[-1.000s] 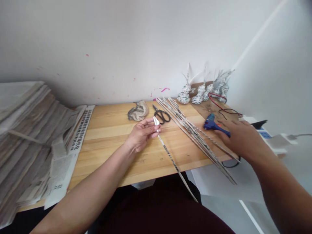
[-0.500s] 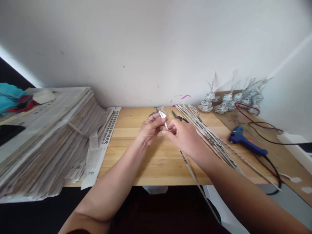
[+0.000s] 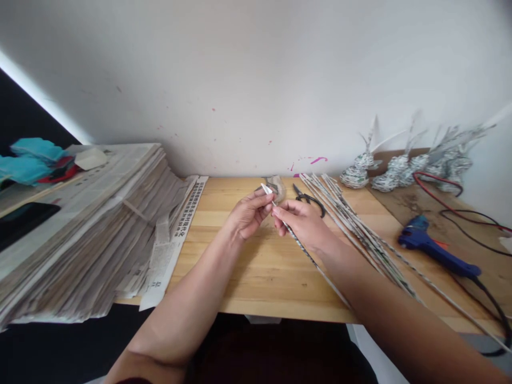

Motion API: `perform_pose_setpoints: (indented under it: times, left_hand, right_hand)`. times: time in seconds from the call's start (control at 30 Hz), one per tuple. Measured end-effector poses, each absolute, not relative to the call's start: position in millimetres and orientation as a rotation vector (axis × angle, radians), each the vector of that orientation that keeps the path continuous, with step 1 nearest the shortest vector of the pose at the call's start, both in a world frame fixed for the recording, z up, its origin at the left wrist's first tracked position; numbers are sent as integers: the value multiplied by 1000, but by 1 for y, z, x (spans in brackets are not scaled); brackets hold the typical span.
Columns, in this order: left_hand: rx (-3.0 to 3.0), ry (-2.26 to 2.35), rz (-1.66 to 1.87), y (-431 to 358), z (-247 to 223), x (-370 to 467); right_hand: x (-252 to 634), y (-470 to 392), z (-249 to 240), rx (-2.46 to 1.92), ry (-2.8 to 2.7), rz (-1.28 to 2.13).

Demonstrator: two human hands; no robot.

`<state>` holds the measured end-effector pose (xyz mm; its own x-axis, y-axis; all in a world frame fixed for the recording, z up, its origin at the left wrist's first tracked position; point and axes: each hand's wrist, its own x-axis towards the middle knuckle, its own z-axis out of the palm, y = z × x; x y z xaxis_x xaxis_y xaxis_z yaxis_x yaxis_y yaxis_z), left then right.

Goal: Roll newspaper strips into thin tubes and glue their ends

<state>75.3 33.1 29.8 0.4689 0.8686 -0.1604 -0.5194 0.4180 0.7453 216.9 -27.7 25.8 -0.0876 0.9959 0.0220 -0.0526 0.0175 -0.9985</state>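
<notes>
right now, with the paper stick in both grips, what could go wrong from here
The paper stick is thin and pinched near its white end by the left grip and right grip, so twisting hard might crease it. The scissors lie just beyond the right grip; a careless reach could knock them. The glue gun lies near the stick pile; if hot, which I can't tell, it might scorch paper.

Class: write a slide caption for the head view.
Left hand and right hand hold a thin paper stick above a wooden table, scissors lying just beyond.
</notes>
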Motion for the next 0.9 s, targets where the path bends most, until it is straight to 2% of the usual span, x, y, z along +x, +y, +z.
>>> perform_pose_setpoints:
  times: [0.33,0.4,0.57,0.63,0.7,0.9]
  left_hand:
    - [730,586,813,39,33,66]
    - [745,585,819,38,32,66]
    - [773,612,885,38,27,71]
    - [755,637,898,39,26,72]
    - [745,636,868,39,27,71]
    - [743,578,751,34,32,69]
  right_hand:
    - [209,-28,25,-922,-859,1853]
    - [208,-27,23,-961,-979,1737]
    - [207,-25,15,-1181,-1353,1039]
    - [208,-25,14,-1203,-1393,957]
    - [210,-24,14,-1170,-1349,1045]
    - [220,-21,15,-962,-1022,1652]
